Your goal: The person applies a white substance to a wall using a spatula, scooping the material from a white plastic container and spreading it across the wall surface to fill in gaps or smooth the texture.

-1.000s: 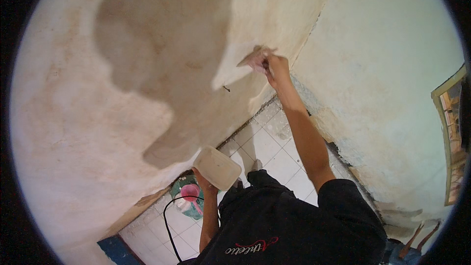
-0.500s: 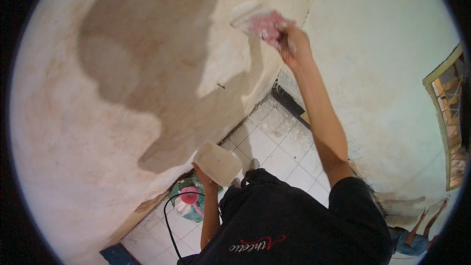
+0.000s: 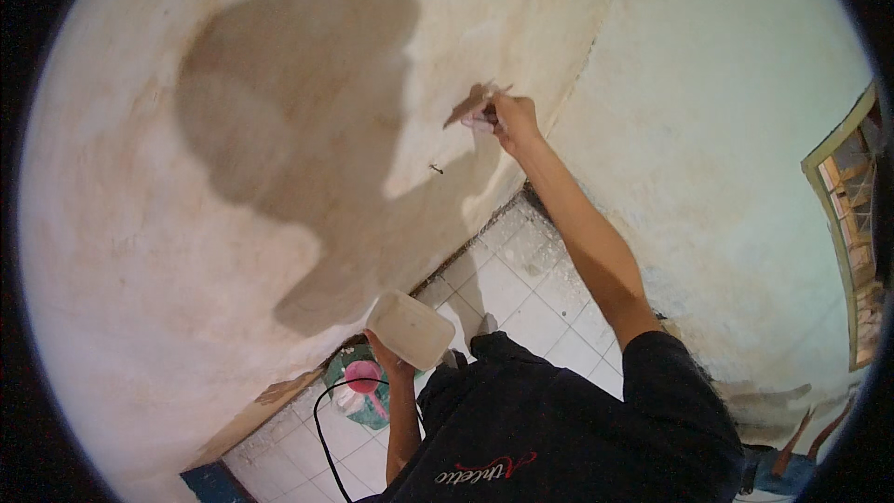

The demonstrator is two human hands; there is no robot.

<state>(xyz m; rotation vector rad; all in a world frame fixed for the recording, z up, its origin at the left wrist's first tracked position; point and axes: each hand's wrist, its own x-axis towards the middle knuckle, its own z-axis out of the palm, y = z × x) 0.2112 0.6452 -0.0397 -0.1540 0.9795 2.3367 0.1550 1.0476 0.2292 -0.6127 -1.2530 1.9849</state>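
Note:
My right hand (image 3: 515, 121) reaches up to the stained cream wall (image 3: 112, 177), closed round a flat scraper (image 3: 468, 104). Its blade is tilted close to the plaster; whether it touches I cannot tell. Low in front of my body, my left hand (image 3: 386, 354) grips a whitish rectangular plastic tub (image 3: 410, 331) by its side, the open top facing up. What lies in the tub is hard to make out. A large shadow of my head and arm falls across the wall, next to a small dark nail or hook (image 3: 436, 169).
A pink dipper (image 3: 362, 376) rests over a green container or bag (image 3: 335, 368) on the white tiled floor (image 3: 535, 321). A black cable (image 3: 319, 428) loops beside it. A pale green wall (image 3: 717, 112) meets the cream one. Another person (image 3: 787, 470) is partly visible at lower right.
My right hand has come down and slightly left along the wall, and the scraper has turned from showing its pinkish face to nearly edge-on. My left hand still holds the tub.

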